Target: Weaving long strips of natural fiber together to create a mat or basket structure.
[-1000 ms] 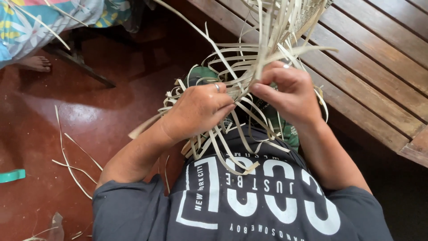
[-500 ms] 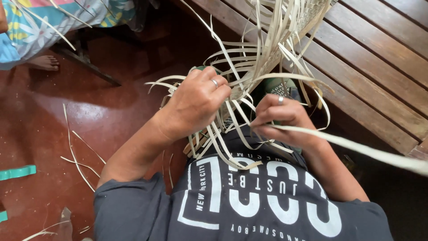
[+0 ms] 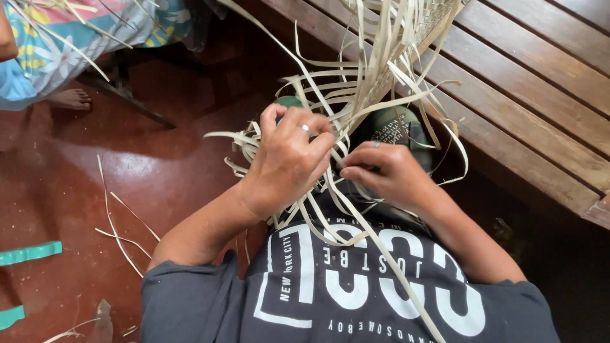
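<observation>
With pale strips [image 3: 356, 95] pinched in the left hand [image 3: 289, 162] and right hand [image 3: 387, 174], one could be creased if pulled sharply.

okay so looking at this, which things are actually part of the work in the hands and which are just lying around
In the work:
left hand, gripping the pale strips
right hand, pinching a strip
woven mat that the strips run from, on the wooden bench

Lying about:
loose strips on the red floor
teal pieces at the left edge
another person's foot
</observation>
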